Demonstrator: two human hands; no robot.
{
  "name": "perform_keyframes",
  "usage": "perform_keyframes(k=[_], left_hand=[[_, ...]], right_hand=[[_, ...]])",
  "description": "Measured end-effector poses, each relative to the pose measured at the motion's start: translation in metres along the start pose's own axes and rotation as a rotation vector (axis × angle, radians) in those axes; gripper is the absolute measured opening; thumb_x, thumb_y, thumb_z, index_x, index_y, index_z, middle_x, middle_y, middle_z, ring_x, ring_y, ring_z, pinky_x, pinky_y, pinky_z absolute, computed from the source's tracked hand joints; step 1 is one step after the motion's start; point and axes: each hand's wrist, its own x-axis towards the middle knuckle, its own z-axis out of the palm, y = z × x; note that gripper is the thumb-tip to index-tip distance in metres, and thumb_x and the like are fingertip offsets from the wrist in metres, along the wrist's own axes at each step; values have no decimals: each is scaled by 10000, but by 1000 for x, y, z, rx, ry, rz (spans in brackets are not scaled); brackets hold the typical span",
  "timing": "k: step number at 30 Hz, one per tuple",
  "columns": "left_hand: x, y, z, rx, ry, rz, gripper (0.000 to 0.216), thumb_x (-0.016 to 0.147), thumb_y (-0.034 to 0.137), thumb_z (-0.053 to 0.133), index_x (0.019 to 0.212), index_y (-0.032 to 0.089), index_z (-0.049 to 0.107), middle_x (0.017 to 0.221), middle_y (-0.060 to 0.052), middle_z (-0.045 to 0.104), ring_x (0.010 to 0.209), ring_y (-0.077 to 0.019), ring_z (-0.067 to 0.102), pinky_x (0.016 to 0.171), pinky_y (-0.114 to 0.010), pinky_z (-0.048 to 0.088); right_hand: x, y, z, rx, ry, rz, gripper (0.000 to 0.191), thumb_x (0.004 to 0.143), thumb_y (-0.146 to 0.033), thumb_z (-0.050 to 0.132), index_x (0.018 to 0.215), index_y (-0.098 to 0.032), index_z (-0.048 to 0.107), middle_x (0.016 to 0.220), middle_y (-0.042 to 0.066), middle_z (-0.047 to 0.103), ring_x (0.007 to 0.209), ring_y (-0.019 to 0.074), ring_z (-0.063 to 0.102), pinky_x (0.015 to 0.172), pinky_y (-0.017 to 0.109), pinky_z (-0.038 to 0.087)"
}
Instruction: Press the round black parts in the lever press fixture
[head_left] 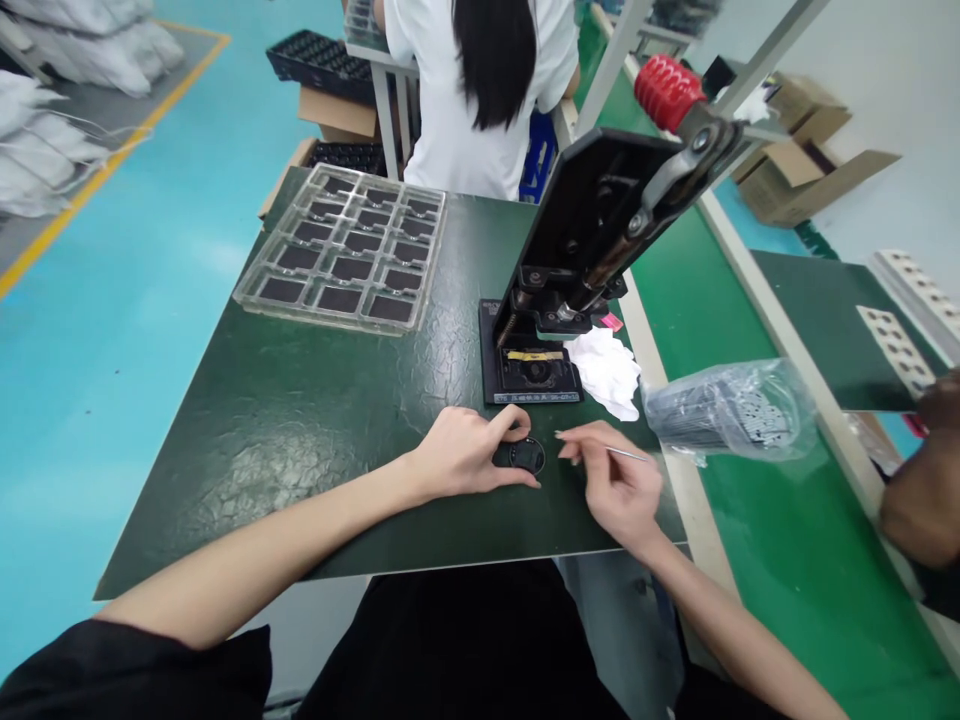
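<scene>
My left hand (469, 450) curls its thumb and forefinger around a small black part with a round end (529, 455), which lies at the table top near its front edge. To the right, my right hand (619, 480) is closed on a thin metal rod (626, 453), perhaps a tweezer or pick; its exact kind I cannot make out. The right fingertips are a short gap away from the black part. Just beyond both hands stands a black hand press (589, 230), with a yellow strip (535, 356) across the fixture on its base.
A clear tray (337, 322) with dark flat pieces in its pockets sits at the back left. Beside the press lies a crumpled white cloth (604, 370). A bagged bundle of grey rods (727, 410) rests at the right, by the green conveyor (795, 560). A person in white (450, 110) is beyond the table.
</scene>
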Motion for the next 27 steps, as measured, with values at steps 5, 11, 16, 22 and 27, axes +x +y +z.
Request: perform_keyframes(k=[5, 11, 16, 22, 27], left_hand=[[-2, -2, 1, -47, 79, 100, 605, 870, 722, 710, 1158, 228, 513, 1006, 13, 807, 754, -226, 781, 628, -282, 496], [-2, -4, 0, -4, 61, 174, 561, 980, 731, 533, 1150, 196, 530, 902, 0, 788, 651, -201, 747, 583, -305, 472], [-1, -3, -2, 20, 58, 205, 549, 1024, 711, 453, 1154, 186, 546, 866, -6, 773, 603, -194, 716, 575, -313, 461], [-2, -3, -3, 30, 67, 216, 543, 1032, 694, 452, 1177, 179, 548, 859, -11, 763, 567, -181, 674, 573, -314, 440], [-1, -2, -4, 29, 82, 212, 480, 1012, 654, 551, 1141, 192, 574, 852, -5, 756, 645, -177, 704, 621, -293, 463]], right_hand=[[-4, 4, 5, 73, -8, 223, 204, 1053, -235, 516, 1096, -168, 705, 841, 29, 686, 666, 111, 630, 632, 233, 554], [-4, 12, -1, 15, -114, 126, 302, 1055, -160, 500, 1266, -234, 704, 981, 46, 758, 837, 155, 684, 748, 292, 580], [-10, 12, 2, -321, -71, -199, 698, 999, -12, 463, 1636, -275, 348, 1469, 106, 613, 1091, 219, 648, 930, 413, 567], [-10, 8, 6, -267, -120, -360, 720, 946, 55, 463, 1620, -186, 386, 1393, 153, 663, 1100, 232, 667, 873, 384, 595], [-10, 10, 1, -26, 8, 56, 390, 1007, -114, 558, 1343, -253, 701, 1126, 84, 741, 883, 170, 670, 768, 325, 598]])
